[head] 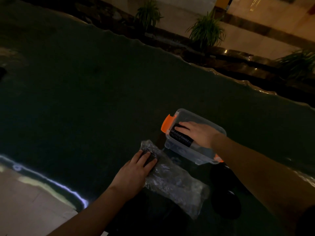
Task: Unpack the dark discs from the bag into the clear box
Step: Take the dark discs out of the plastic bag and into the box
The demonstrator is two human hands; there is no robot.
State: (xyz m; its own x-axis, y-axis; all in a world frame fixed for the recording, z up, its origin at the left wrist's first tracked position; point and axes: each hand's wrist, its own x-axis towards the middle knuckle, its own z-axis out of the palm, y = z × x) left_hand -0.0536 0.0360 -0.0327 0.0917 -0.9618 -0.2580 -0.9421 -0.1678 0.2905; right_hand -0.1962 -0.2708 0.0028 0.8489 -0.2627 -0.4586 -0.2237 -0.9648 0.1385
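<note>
One row of dark ribbed discs (181,138) under my right hand (197,133), gripped inside clear orange-latched plastic box (201,155); my left hand (136,169) flat, open on crinkled clear bag (175,183), dark desk (85,99).

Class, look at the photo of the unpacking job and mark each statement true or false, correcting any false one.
1. The right hand rests on a row of dark discs inside the clear box. True.
2. The box's latches are blue. False: the latch is orange.
3. The left hand lies on the plastic bag. True.
4. The bag sits inside the box. False: it lies on the dark table beside the box.
5. Green plants stand beyond the table. True.
</note>
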